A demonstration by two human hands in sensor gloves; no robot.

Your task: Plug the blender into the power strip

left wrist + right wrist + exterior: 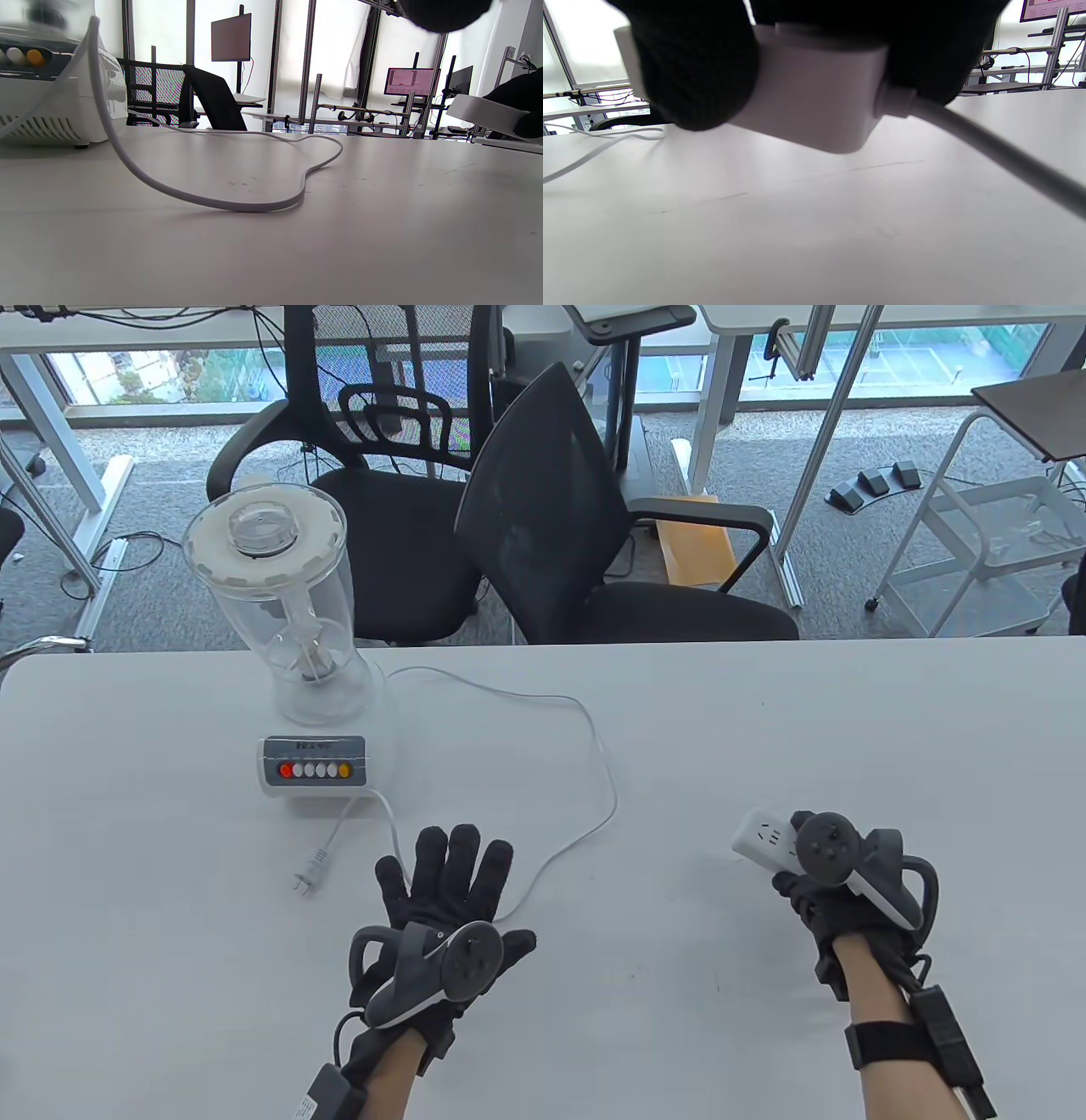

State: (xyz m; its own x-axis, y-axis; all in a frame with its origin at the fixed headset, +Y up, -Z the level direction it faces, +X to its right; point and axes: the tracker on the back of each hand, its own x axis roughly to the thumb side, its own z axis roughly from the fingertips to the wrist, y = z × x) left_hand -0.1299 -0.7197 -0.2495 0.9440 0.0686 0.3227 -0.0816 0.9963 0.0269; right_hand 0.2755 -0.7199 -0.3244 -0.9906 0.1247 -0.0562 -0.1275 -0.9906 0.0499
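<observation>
A clear-jar blender point(297, 645) with a white base stands at the table's left rear. Its white cord point(594, 746) loops right and back to a plug point(310, 875) lying flat in front of the base. My left hand point(450, 891) rests open and flat on the table just right of the plug, over the cord, holding nothing. My right hand point(827, 882) grips a white power strip point(764, 838) at the right and holds it a little above the table. In the right wrist view the strip point(814, 106) sits between my fingers point(695, 72), its cable point(1001, 148) trailing right.
Two black office chairs point(560, 526) stand behind the table's far edge. The blender base point(51, 97) and its cord point(237, 203) show close in the left wrist view. Bare white tabletop point(679, 746) lies between my hands.
</observation>
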